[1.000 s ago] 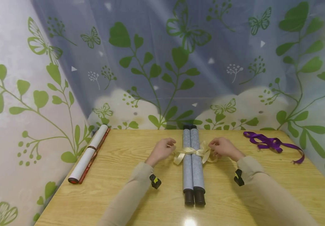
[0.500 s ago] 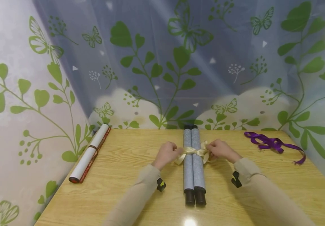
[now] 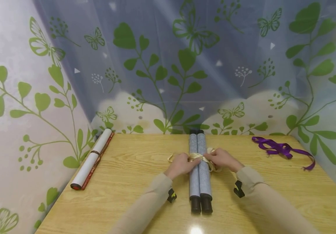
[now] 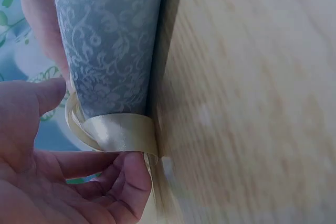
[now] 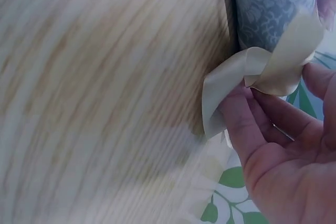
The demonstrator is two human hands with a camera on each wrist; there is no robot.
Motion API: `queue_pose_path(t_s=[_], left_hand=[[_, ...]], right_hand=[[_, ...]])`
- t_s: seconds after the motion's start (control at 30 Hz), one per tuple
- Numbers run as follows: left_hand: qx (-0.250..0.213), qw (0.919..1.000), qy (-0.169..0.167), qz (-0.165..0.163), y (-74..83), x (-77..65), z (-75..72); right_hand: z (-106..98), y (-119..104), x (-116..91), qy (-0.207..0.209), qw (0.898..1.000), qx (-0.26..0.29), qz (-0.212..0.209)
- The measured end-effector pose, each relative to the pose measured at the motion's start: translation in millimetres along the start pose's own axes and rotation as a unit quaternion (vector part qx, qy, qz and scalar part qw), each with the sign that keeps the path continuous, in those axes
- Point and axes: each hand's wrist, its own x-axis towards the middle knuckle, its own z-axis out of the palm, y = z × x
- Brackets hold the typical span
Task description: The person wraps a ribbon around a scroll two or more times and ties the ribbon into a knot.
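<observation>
Two grey-blue rolls (image 3: 205, 182) lie side by side on the wooden table (image 3: 132, 162), their long axis pointing away from the person towards the patterned curtain (image 3: 168, 97). A cream ribbon (image 3: 196, 156) runs crosswise round their middle, so the hands come at it from opposite sides.

The left hand (image 3: 180, 165) reaches in from the left, its thumb laid over the near roll. Its fingers are curled and touch the ribbon's edge down the side, though I can't tell whether they grip it. The right hand (image 3: 224, 159) comes from the right with fingers bent, pinching a folded length of ribbon beside the other roll.

Neither hand is clearly nearer: their tips almost meet over the rolls, right at the ribbon. Well apart from both, a purple ribbon (image 3: 284, 150) lies to the right and a white roll (image 3: 88, 165) to the left.
</observation>
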Motion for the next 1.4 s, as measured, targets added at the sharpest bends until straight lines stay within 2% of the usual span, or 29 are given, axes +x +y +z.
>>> queue_pose_path(t_s=[0.3,0.53,0.63,0.8,1.0,1.2,1.4], left_hand=[[-0.001,0.9994,-0.023,-0.026,5.7,-1.8,4.3],[0.009,0.9997,-0.022,-0.011,12.2,-3.8,3.3],[0.037,0.9992,-0.010,-0.009,14.3,-5.2,2.2],[0.075,0.9971,0.010,-0.003,16.1,-6.0,0.7],[0.082,0.9966,-0.009,-0.004,15.2,-6.0,-2.8],[0.088,0.9957,-0.024,-0.018,14.8,-6.4,-8.1],[0.127,0.9890,-0.038,-0.065,13.9,-9.3,-11.5]], right_hand=[[2.8,-1.5,0.6,0.009,1.000,-0.008,-0.006],[6.9,-0.8,2.7,0.014,1.000,0.000,-0.013],[9.2,-4.7,1.4,0.008,1.000,0.009,-0.019],[15.7,-12.2,0.6,0.007,1.000,0.024,-0.001],[22.3,-17.4,3.5,0.022,1.000,0.015,-0.001],[29.8,-22.7,6.9,0.031,0.999,0.016,-0.004],[39.5,-33.9,9.7,0.026,0.999,0.023,-0.011]])
